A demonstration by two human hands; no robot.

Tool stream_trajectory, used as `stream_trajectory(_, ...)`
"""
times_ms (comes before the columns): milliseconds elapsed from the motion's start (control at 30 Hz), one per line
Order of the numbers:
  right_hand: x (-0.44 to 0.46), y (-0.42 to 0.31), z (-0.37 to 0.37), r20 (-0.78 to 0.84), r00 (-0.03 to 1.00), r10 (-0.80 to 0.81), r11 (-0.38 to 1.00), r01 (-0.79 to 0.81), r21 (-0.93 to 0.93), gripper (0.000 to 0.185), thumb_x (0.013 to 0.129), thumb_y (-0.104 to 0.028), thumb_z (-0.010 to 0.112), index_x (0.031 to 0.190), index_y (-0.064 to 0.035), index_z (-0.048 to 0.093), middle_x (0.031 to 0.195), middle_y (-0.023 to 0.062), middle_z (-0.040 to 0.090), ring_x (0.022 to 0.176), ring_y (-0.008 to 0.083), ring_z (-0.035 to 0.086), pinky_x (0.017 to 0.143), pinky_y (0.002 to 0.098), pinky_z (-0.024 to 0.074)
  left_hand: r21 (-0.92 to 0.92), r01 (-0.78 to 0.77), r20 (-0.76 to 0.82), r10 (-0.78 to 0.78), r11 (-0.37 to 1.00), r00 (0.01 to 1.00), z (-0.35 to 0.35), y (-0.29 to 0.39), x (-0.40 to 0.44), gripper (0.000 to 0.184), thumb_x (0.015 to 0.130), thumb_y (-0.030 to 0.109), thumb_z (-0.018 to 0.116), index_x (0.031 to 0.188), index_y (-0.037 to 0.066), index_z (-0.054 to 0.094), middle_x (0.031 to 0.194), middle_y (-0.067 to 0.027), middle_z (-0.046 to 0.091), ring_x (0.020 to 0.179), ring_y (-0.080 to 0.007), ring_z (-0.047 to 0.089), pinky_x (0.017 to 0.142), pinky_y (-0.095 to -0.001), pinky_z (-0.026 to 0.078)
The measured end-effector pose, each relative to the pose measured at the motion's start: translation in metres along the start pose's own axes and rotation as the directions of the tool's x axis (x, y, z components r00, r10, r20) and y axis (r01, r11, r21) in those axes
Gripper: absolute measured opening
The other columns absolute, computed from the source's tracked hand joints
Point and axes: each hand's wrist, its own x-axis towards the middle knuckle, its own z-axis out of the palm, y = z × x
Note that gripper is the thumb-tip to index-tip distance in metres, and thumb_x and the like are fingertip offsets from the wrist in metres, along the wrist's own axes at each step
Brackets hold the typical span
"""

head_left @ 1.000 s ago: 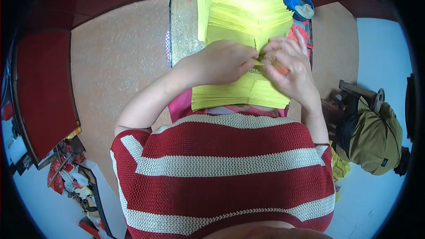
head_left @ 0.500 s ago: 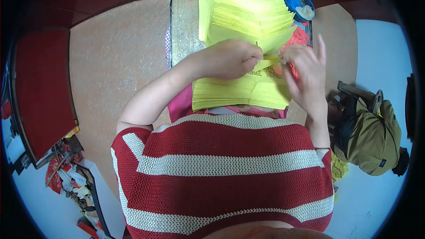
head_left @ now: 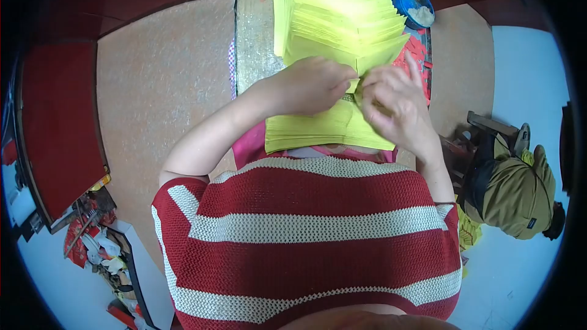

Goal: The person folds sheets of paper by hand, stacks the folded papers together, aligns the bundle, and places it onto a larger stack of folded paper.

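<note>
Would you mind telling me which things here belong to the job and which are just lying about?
Likely the job:
- near yellow stack
- fanned yellow stack
- red paper
- blue tub, perhaps

Likely lying about:
- khaki bag
- lower-left clutter

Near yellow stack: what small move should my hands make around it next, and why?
Perhaps ease the right hand slightly outward: it sits close to the left hand by the far edge of the near yellow stack, and together they hide much of what lies between.
</note>
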Motion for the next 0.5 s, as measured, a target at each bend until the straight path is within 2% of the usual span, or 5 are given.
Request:
stream_trajectory(100, -0.008, -0.003, -0.004, 0.078, 0.996, 0.051, 0.997, -0.055, 0.045, 0.010, 0.079, -0.009, 0.069, 0.076, -0.0098, 0.060, 0.080, 0.0029, 0.066, 0.090, 0.0206, 0.066, 0.117, 0.0559, 0.0221, -0.150, 0.184, 0.246, -0.143, 0.971, 0.959, -0.020, 0.008, 0.009, 0.029, 0.100, 0.020, 0.049, 0.117, 0.002, 0.064, 0.087, -0.0207, 0.066, 0.088, -0.0367, 0.065, 0.082, -0.0458, 0.048)
stream_trajectory(200, -0.002, -0.002, -0.010, -0.028, 0.997, 0.066, 0.996, -0.064, 0.061, 0.015, 0.078, -0.005, 0.069, 0.074, -0.0094, 0.055, 0.068, 0.0018, 0.060, 0.070, 0.0193, 0.064, 0.117, 0.0552, 0.0236, -0.180, -0.022, 0.082, 0.038, 0.983, 0.996, -0.004, -0.001, 0.003, 0.028, 0.100, 0.020, 0.048, 0.113, 0.001, 0.063, 0.083, -0.0201, 0.065, 0.083, -0.0349, 0.064, 0.078, -0.0451, 0.048)
stream_trajectory(300, 0.011, 0.008, 0.000, -0.071, 0.995, 0.077, 0.987, -0.066, 0.149, 0.013, 0.078, -0.004, 0.068, 0.077, -0.0093, 0.057, 0.068, 0.0007, 0.061, 0.068, 0.0191, 0.065, 0.117, 0.0552, 0.0237, -0.094, -0.019, 0.120, 0.031, 0.995, 0.992, -0.005, 0.002, 0.008, 0.025, 0.099, 0.019, 0.048, 0.109, 0.000, 0.062, 0.082, -0.0195, 0.065, 0.078, -0.0328, 0.064, 0.074, -0.0432, 0.049)
stream_trajectory(433, 0.006, 0.002, -0.017, -0.118, 0.993, 0.016, 0.998, -0.009, 0.060, 0.009, 0.079, -0.006, 0.069, 0.082, -0.0096, 0.061, 0.076, 0.0015, 0.064, 0.081, 0.0204, 0.066, 0.117, 0.0552, 0.0243, -0.164, 0.022, 0.135, 0.000, 0.986, 0.991, -0.008, -0.001, 0.012, 0.023, 0.098, 0.018, 0.049, 0.104, -0.001, 0.062, 0.082, -0.0197, 0.065, 0.077, -0.0317, 0.065, 0.074, -0.0419, 0.049)
stream_trajectory(500, 0.001, -0.013, -0.032, -0.015, 0.996, -0.084, 0.969, 0.078, -0.236, 0.013, 0.080, -0.010, 0.071, 0.092, -0.0099, 0.066, 0.090, 0.0037, 0.066, 0.099, 0.0224, 0.065, 0.117, 0.0556, 0.0234, -0.188, -0.069, 0.015, 0.073, 0.980, 0.997, -0.007, -0.008, 0.016, 0.021, 0.096, 0.016, 0.053, 0.101, -0.001, 0.064, 0.082, -0.0175, 0.067, 0.073, -0.0274, 0.066, 0.070, -0.0387, 0.051)
